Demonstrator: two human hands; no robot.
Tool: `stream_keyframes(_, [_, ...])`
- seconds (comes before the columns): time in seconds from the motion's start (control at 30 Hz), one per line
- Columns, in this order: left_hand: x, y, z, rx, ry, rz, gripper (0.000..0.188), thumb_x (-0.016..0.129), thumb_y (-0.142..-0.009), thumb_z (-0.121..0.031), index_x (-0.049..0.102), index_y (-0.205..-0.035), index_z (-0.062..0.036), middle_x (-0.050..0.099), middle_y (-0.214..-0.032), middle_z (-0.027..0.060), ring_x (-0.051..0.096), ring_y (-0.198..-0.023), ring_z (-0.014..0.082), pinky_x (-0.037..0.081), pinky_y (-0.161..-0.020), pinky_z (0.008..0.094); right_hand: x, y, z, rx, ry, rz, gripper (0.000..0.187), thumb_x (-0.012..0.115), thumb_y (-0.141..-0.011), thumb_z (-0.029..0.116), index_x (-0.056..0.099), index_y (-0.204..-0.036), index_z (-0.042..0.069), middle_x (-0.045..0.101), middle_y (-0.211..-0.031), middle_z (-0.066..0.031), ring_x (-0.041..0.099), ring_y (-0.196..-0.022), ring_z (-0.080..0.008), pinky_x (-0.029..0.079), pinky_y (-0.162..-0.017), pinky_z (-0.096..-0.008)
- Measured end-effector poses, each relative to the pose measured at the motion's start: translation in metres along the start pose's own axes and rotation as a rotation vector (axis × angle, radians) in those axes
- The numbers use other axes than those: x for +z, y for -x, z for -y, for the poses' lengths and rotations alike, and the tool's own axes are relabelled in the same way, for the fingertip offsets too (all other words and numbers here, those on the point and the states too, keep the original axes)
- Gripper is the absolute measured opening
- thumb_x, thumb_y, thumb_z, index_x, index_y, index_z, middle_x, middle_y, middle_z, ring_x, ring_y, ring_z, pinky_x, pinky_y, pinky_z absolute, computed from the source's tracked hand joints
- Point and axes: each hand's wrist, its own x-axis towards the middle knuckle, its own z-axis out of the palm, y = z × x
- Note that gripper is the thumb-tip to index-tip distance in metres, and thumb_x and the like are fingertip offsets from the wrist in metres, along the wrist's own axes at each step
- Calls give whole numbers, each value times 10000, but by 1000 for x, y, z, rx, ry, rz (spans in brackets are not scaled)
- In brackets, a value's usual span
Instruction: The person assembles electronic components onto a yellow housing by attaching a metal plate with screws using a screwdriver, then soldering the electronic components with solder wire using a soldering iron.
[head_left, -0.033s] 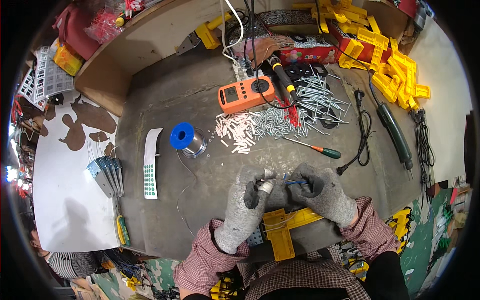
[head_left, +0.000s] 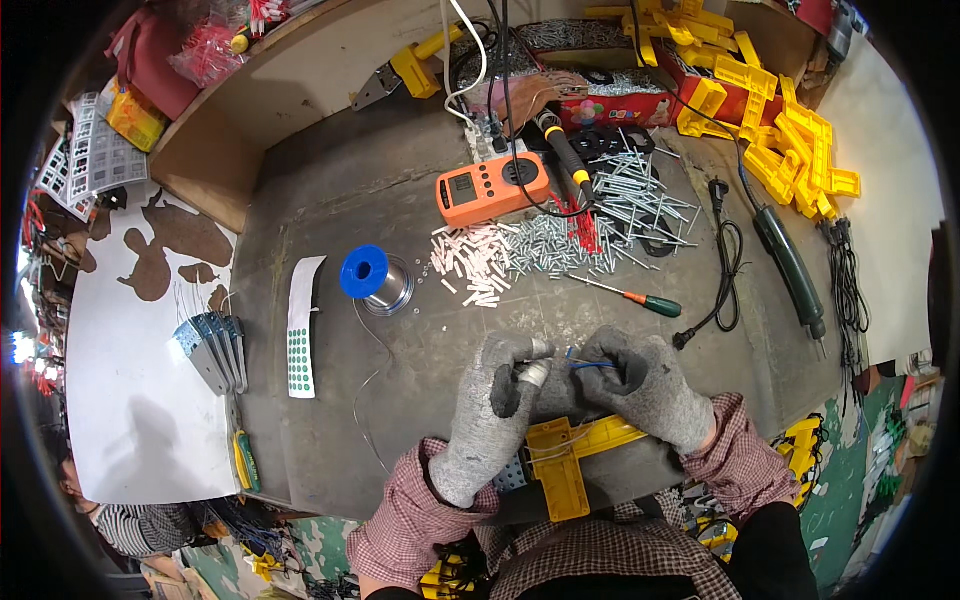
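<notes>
My left hand [head_left: 487, 405], in a grey work glove with white-wrapped fingertips, is closed in a pinch just above the bench. Whatever lies in that pinch is too small to make out. My right hand [head_left: 645, 388], also gloved, is closed on a thin blue wire [head_left: 592, 365] whose end points toward my left fingertips. Below both hands lies a yellow plastic housing [head_left: 560, 470] with a thin wire across it. Part of a perforated metal plate [head_left: 512, 474] shows beside my left wrist.
A solder spool [head_left: 392, 290] stands left of my hands. Beyond them lie pale sleeves [head_left: 470, 262], loose screws [head_left: 540, 247], a screwdriver [head_left: 640, 300] and an orange meter [head_left: 490, 192]. A soldering iron [head_left: 790, 265] and a black plug cord [head_left: 728, 270] are at right; yellow housings [head_left: 790, 140] are piled behind.
The fingertips of my left hand have moved very slightly, and the thin strand seen between the hands no longer shows clearly. My right hand and the blue wire look unchanged.
</notes>
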Motion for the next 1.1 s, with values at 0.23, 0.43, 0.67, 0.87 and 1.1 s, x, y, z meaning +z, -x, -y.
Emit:
stream_keyframes(0.23, [3,2,-4,-317,413,148,233,662,-929,-123,626,-1137,-24,638,-1086,120,635,-989,178,522,-853,303,-1,2,2,-48,-198,-2,232,574,-973,214,611,-1132,50,654,-842,-145,660,-736,-211,513,-671,-332])
stream_keyframes(0.43, [-3,-19,-16,-53,-117,144,199,660,-888,-17,638,-1085,-24,626,-1040,111,617,-1007,207,511,-889,353,4,-8,-7,154,-457,-16,323,493,-1040,290,508,-1215,18,621,-905,-99,617,-721,-120,510,-648,-289])
stream_keyframes(0.67, [-34,-85,31,295,-1091,303,218,645,-802,-107,639,-1000,-17,606,-1012,175,594,-975,341,498,-855,439,-2,-5,-14,201,-600,115,300,562,-1006,272,553,-1209,51,621,-840,-22,585,-687,-47,488,-620,-210])
stream_keyframes(0.87, [-19,-59,-8,168,-496,32,154,669,-838,-80,604,-960,-12,622,-918,94,610,-887,204,493,-799,347,-13,0,-1,160,-660,154,222,580,-995,249,554,-1068,40,572,-803,-6,598,-732,-41,505,-649,-212])
stream_keyframes(1.1, [-20,-7,-22,-344,677,204,240,652,-924,-104,606,-1136,-4,655,-1020,50,629,-963,128,508,-887,271,-12,1,-4,175,-703,285,248,619,-968,217,588,-1082,-1,611,-934,-39,603,-878,-73,537,-747,-231])
